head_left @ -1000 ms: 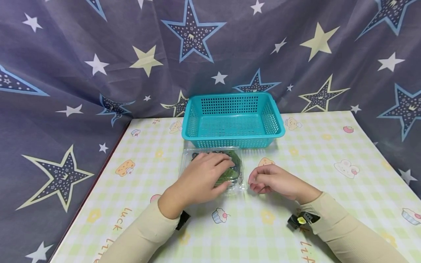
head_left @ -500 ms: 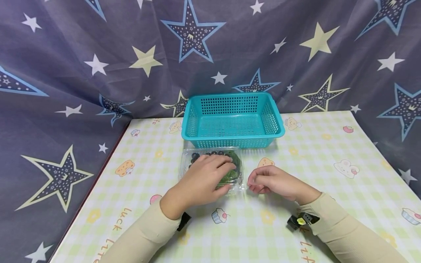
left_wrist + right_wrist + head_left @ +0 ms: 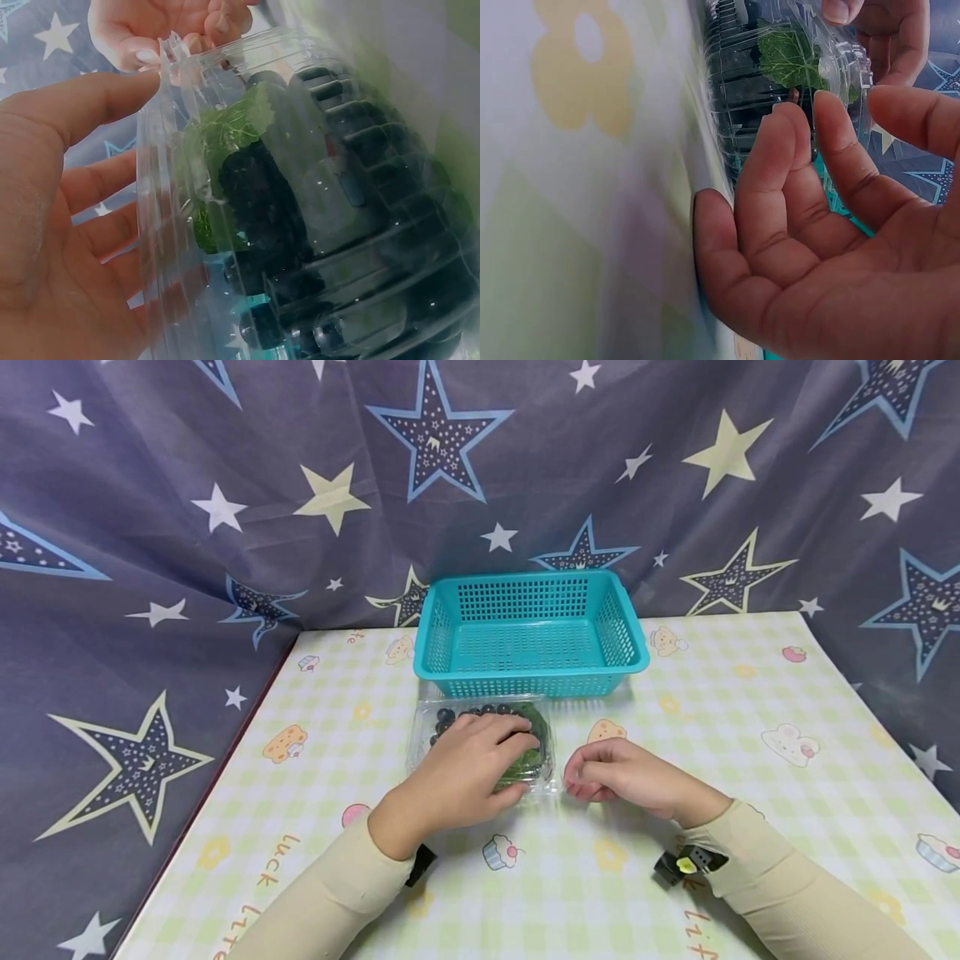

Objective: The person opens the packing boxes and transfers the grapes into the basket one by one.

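Observation:
A clear plastic clamshell box (image 3: 422, 737) lies on the table, lid down, with dark round grape-like fruits (image 3: 446, 716) and green leaves (image 3: 240, 124) inside. My left hand (image 3: 467, 768) rests across its top, fingers spread and nearly straight; the thumb reaches the near edge of the lid. At the box's near right corner, my right hand (image 3: 626, 775) pinches the rim between thumb and index finger, as the right wrist view shows. Its other fingers (image 3: 761, 180) curl loosely. Much of the lid is hidden under the left hand.
Just behind the box stands a turquoise plastic basket (image 3: 531, 677) with nothing in it. A checked tablecloth (image 3: 750, 710) with cartoon prints covers the table. A dark curtain with stars (image 3: 480, 535) hangs close behind.
My left hand has shifted slightly to the right and toward me on the lid, showing more dark fruits at the back left. The right hand stays almost still at the corner.

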Demonstrator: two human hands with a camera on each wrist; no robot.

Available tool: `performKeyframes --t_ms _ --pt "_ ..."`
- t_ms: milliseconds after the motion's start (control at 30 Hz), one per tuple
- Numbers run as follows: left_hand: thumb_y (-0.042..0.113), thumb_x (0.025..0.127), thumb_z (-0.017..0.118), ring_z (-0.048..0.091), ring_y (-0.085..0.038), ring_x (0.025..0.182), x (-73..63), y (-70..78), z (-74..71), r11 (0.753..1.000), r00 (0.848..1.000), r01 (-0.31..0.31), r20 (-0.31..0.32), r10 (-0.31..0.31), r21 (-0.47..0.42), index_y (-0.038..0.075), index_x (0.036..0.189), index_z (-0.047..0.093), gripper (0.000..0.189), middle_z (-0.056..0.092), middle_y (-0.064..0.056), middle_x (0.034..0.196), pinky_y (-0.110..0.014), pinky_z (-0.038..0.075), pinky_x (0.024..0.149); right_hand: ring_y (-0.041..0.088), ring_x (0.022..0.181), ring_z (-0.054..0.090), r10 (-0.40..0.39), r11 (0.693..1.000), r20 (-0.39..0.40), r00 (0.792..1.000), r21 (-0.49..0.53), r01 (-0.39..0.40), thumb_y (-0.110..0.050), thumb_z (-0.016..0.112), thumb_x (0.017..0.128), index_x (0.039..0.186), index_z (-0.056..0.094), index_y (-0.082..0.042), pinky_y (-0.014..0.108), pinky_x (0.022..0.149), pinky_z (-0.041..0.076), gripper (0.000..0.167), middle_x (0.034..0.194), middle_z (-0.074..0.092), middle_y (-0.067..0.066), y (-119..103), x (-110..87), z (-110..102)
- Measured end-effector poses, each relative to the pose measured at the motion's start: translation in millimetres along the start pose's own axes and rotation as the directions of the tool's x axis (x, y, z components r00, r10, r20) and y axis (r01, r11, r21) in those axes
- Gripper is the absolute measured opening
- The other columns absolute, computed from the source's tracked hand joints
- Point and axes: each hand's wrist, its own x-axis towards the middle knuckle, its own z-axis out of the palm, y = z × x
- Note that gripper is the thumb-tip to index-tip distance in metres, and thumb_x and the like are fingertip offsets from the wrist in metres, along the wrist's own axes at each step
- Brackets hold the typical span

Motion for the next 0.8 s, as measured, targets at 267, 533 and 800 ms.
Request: performKeyframes --t_ms 267,533,800 --pt "0.038 0.090 0.076 0.058 -0.021 0.131 0.7 -0.7 3.0 1.000 1.000 -0.016 -0.018 0.016 0.006 0.020 0.130 0.069 0.044 0.062 -0.002 0.139 -0.043 0.048 0.101 0.021 0.088 0.067 0.007 0.999 -0.018 1.000 -0.047 -0.008 -0.010 0.053 0.098 0.103 0.070 0.004 0.037 0.083 0.056 0.023 0.095 0.071 0.012 0.7 0.2 1.6" --pt "0.043 0.091 0.075 0.058 -0.021 0.129 0.8 -0.8 3.4 0.999 1.000 -0.019 -0.003 0.019 0.031 0.021 0.131 0.069 0.046 0.062 -0.002 0.140 -0.042 0.048 0.099 0.024 0.091 0.068 0.001 0.996 -0.027 1.000 -0.093 -0.004 -0.010 0.059 0.095 0.103 0.072 0.006 0.038 0.087 0.058 0.022 0.097 0.071 0.017 -0.1 0.2 5.3" --pt "0.048 0.091 0.074 0.057 -0.022 0.129 0.5 1.4 3.2 0.999 1.000 -0.013 0.016 0.012 0.038 0.022 0.132 0.067 0.050 0.061 -0.002 0.141 -0.042 0.051 0.097 0.023 0.089 0.068 -0.009 0.994 -0.032 0.999 -0.106 0.005 -0.009 0.061 0.094 0.103 0.072 0.006 0.035 0.085 0.057 0.020 0.095 0.072 0.018 3.4 1.3 7.0"
